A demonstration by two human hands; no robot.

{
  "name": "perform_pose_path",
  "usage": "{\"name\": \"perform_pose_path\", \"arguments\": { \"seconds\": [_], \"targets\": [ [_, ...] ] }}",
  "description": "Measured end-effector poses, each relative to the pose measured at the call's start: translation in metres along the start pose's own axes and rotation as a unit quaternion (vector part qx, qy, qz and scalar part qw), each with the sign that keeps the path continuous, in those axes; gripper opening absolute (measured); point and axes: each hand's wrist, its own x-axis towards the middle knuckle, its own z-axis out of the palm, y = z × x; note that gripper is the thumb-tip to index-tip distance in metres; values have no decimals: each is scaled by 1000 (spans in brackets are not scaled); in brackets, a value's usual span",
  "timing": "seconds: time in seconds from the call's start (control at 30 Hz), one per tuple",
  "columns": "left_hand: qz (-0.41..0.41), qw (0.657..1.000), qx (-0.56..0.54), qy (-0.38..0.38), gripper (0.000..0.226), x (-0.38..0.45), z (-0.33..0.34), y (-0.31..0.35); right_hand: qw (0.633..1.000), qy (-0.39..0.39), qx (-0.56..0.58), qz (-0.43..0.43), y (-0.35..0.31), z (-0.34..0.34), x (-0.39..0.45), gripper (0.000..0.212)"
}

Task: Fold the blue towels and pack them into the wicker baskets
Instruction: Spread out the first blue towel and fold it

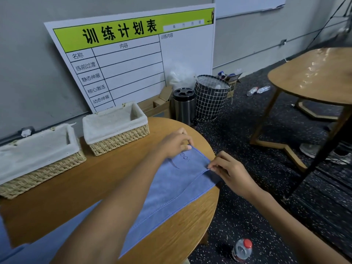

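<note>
Towel [167, 189] lies flat across the table [80, 189], centre to lower left of frame; left hand [176, 143] pinches its far corner, right hand [231, 169] pinches the near-right corner at the table edge. Two lined baskets [116, 128] [38, 159] sit left of centre, well apart from the towel. Left forearm covers much of the towel; bottle [242, 249] on floor, lower right.

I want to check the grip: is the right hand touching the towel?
Touching. The head view shows the right hand with its fingertips pinching the towel at its far corner.
</note>
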Motion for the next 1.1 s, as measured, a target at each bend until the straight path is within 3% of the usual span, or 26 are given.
{"name": "perform_pose_path", "arguments": {
  "seconds": [0.2, 0.33, 0.5, 0.63, 0.77, 1.0, 1.1],
  "targets": [
    [15, 997, -58, -39, 11, -3, -14, 14, 999, 32, -13, -12, -4, -10, -16, 13],
    [9, 1000, 14, -22, 11, -7, 4, 26, 998, 26, -55, -22, 4, -9, -28, 11],
    [-1, 990, 107, 97, 22, -24, 37, 36, 999, -2, -50, -18, 12, -6, -34, 13],
    [42, 981, 37, 186, 12, -68, 31, 37, 999, 4, -48, 16, 10, -9, -34, 20],
    [91, 981, 7, 169, 9, -127, 24, 26, 998, 27, -55, 25, -1, -5, -15, 27],
    [12, 990, -1, 142, 19, -208, 25, 9, 993, -13, -105, -47, -30, 36, 41, 8],
    [5, 990, 42, 135, 23, -224, 35, 11, 991, -58, -119, -37, -28, 56, 46, 12]
  ]
}}
